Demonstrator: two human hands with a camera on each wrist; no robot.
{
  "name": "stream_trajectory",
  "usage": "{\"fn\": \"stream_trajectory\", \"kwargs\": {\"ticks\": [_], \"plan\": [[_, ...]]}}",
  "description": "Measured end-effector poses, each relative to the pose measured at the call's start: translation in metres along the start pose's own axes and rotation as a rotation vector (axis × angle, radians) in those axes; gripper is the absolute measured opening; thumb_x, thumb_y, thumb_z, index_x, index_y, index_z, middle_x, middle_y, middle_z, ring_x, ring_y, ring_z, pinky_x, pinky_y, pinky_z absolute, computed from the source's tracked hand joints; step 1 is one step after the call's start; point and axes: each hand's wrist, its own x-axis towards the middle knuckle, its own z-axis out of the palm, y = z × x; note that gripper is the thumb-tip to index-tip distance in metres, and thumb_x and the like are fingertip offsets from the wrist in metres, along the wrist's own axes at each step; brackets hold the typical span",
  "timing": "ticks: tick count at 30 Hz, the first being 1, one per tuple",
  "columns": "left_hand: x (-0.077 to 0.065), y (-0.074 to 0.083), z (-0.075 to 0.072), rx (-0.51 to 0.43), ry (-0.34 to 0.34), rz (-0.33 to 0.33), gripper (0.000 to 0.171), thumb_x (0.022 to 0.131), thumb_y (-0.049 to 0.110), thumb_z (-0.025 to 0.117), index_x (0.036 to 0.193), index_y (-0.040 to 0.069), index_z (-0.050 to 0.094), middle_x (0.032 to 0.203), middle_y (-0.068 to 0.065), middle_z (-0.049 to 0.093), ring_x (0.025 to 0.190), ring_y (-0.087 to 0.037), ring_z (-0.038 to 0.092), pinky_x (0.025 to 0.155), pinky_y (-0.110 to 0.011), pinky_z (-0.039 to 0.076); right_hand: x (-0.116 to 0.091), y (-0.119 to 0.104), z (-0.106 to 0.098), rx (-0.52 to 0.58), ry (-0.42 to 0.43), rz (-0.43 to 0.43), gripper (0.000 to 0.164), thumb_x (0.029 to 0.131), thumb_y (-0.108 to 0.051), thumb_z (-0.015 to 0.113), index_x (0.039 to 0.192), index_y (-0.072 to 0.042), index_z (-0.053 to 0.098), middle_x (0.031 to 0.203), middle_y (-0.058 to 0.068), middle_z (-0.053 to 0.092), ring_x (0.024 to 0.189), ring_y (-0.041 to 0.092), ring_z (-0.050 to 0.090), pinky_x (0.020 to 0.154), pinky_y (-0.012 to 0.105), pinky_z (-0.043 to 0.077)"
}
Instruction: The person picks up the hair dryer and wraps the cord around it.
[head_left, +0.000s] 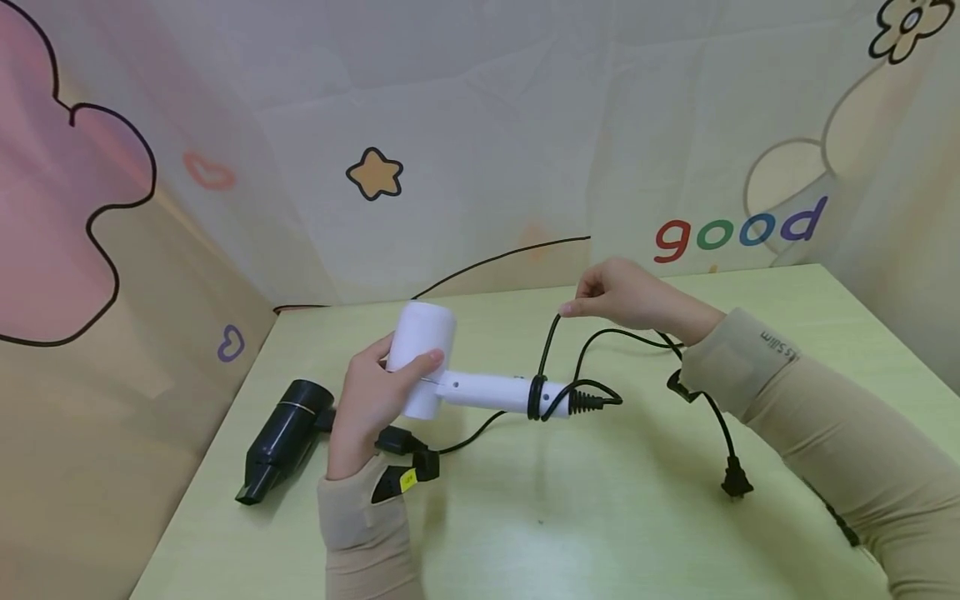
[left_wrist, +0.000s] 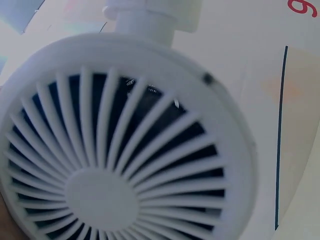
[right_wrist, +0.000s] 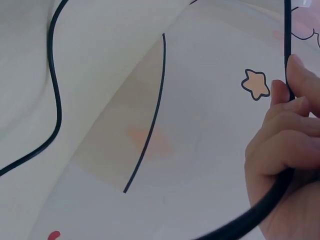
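Observation:
A white hair dryer (head_left: 424, 332) is held up over the table, my left hand (head_left: 375, 392) gripping its barrel with the thumb across the front. Its handle (head_left: 480, 390) points right, with black cord wound round the lower end. In the left wrist view the slatted grille (left_wrist: 102, 197) of the dryer fills most of the picture. To the upper right, my right hand (head_left: 618, 293) pinches the black power cord (head_left: 549, 346) between thumb and fingers, drawn up taut from the handle. The right wrist view has the cord (right_wrist: 288, 40) passing through the curled fingers (right_wrist: 280, 145).
A black hair dryer (head_left: 288, 437) lies on the pale green table (head_left: 600, 533) left of my left hand. A two-pin plug (head_left: 737, 479) hangs or lies below my right forearm. A printed cloth (head_left: 480, 150) stands behind the table.

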Motion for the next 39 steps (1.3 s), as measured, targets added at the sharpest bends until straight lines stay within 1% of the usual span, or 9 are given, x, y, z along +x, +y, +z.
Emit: {"fn": "stream_trajectory", "kwargs": {"ticks": [6, 9, 14, 18, 22, 30, 35, 39], "plan": [[-0.001, 0.001, 0.004, 0.054, 0.015, 0.007, 0.06, 0.074, 0.049, 0.075, 0.125, 0.02, 0.058, 0.111, -0.012, 0.063, 0.088, -0.028, 0.063, 0.067, -0.034, 0.054, -0.003, -0.007, -0.008, -0.044, 0.023, -0.018, 0.028, 0.086, -0.032, 0.069, 0.075, -0.008, 0.062, 0.061, -0.001, 0.047, 0.057, 0.015, 0.038, 0.056, 0.03, 0.033], [-0.001, 0.002, 0.007, 0.08, 0.027, 0.007, 0.058, 0.073, 0.05, 0.075, 0.122, 0.023, 0.059, 0.109, -0.01, 0.063, 0.087, -0.027, 0.064, 0.066, -0.034, 0.054, -0.004, -0.013, -0.011, -0.052, 0.033, -0.029, 0.028, 0.086, -0.031, 0.069, 0.073, -0.008, 0.061, 0.061, -0.001, 0.047, 0.057, 0.015, 0.039, 0.057, 0.03, 0.034], [0.001, 0.002, 0.012, 0.139, 0.053, 0.02, 0.058, 0.073, 0.052, 0.075, 0.12, 0.023, 0.06, 0.106, -0.009, 0.065, 0.084, -0.026, 0.065, 0.064, -0.032, 0.053, -0.007, -0.022, -0.014, -0.068, 0.048, -0.067, 0.027, 0.086, -0.03, 0.069, 0.072, -0.008, 0.061, 0.063, 0.0, 0.051, 0.059, 0.015, 0.041, 0.058, 0.03, 0.034], [0.001, 0.001, 0.015, 0.171, 0.075, 0.023, 0.06, 0.073, 0.052, 0.074, 0.122, 0.022, 0.059, 0.106, -0.01, 0.065, 0.084, -0.026, 0.064, 0.063, -0.032, 0.053, -0.011, -0.029, -0.016, -0.09, 0.06, -0.094, 0.026, 0.086, -0.027, 0.069, 0.07, -0.009, 0.06, 0.061, 0.0, 0.049, 0.058, 0.015, 0.04, 0.058, 0.03, 0.035], [0.001, 0.001, 0.016, 0.188, 0.098, 0.038, 0.061, 0.073, 0.052, 0.073, 0.124, 0.022, 0.058, 0.107, -0.011, 0.065, 0.084, -0.027, 0.065, 0.062, -0.032, 0.053, -0.015, -0.036, -0.019, -0.105, 0.066, -0.115, 0.025, 0.086, -0.025, 0.069, 0.069, -0.009, 0.06, 0.06, 0.0, 0.049, 0.057, 0.014, 0.04, 0.058, 0.029, 0.035], [0.001, 0.003, 0.018, 0.224, 0.165, 0.072, 0.061, 0.074, 0.054, 0.072, 0.124, 0.021, 0.057, 0.106, -0.011, 0.066, 0.085, -0.028, 0.065, 0.061, -0.033, 0.053, -0.024, -0.052, -0.024, -0.158, 0.059, -0.164, 0.019, 0.087, -0.023, 0.067, 0.073, -0.011, 0.065, 0.061, 0.001, 0.051, 0.056, 0.015, 0.041, 0.058, 0.029, 0.036], [0.003, 0.003, 0.02, 0.237, 0.213, 0.082, 0.066, 0.074, 0.056, 0.07, 0.128, 0.02, 0.055, 0.107, -0.01, 0.065, 0.087, -0.028, 0.064, 0.062, -0.034, 0.053, -0.029, -0.061, -0.025, -0.181, 0.066, -0.193, 0.017, 0.088, -0.02, 0.067, 0.073, -0.011, 0.065, 0.058, -0.001, 0.047, 0.054, 0.014, 0.039, 0.057, 0.028, 0.035], [0.004, 0.002, 0.021, 0.235, 0.246, 0.086, 0.068, 0.074, 0.057, 0.069, 0.129, 0.02, 0.054, 0.107, -0.01, 0.065, 0.087, -0.028, 0.064, 0.062, -0.034, 0.053, -0.034, -0.066, -0.024, -0.179, 0.075, -0.214, 0.017, 0.087, -0.018, 0.067, 0.072, -0.011, 0.065, 0.057, -0.001, 0.045, 0.054, 0.013, 0.037, 0.056, 0.027, 0.034]]}}
